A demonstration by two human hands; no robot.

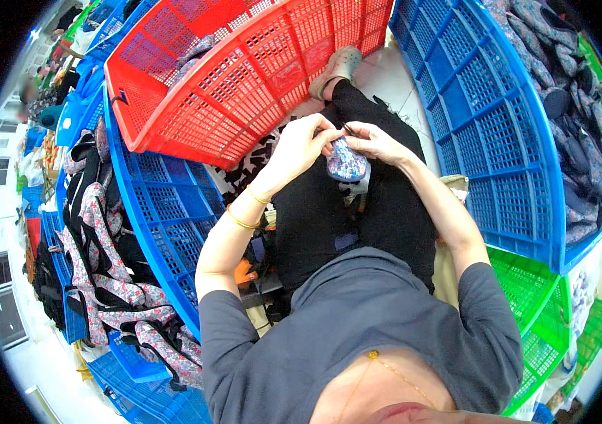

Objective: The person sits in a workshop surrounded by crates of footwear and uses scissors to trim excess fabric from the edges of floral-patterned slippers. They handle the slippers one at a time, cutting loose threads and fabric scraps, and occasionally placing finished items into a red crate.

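Above my lap, I hold up a small floral fabric piece [347,164], blue, pink and white with a rounded dark-edged lower end. The fingers of my left hand [306,143] are pinched at its upper left edge. On the other side, my right hand [378,143] is closed on the upper right edge, thumb and forefinger together. The two sets of fingertips nearly meet at the top of the piece. Something thin and dark shows between them, too small to make out. The fabric hangs down over my black trousers [315,212].
A red plastic crate [244,78] stands tilted ahead of me, with some fabric in it. At left, a blue crate [159,212] borders a heap of pink floral pieces [99,240]. Another blue crate [484,134] at right holds bluish floral pieces [583,148]. Green crates [527,283] stand near my right elbow.
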